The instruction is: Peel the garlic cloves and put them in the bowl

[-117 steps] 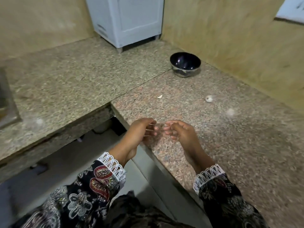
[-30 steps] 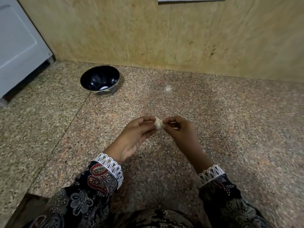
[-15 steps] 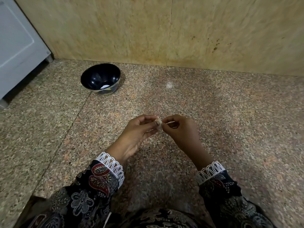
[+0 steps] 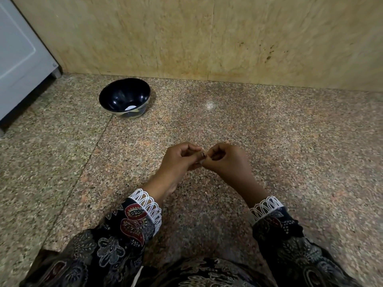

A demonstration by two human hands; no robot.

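My left hand (image 4: 178, 160) and my right hand (image 4: 226, 160) meet fingertip to fingertip above the granite counter (image 4: 290, 152). Between them they pinch a small pale garlic clove (image 4: 202, 155), mostly hidden by the curled fingers. A black bowl (image 4: 125, 97) stands at the back left near the wall, well apart from both hands. One pale peeled clove (image 4: 131, 108) lies on its bottom.
A grey-white appliance (image 4: 18, 59) stands on the counter at the far left. A beige stone wall (image 4: 207, 38) closes the back. A seam runs through the counter from the bowl toward its front edge at lower left.
Since a second ago both hands have closed tighter round the clove, which shows less. The view has tilted slightly; the bowl sits a little higher in frame.
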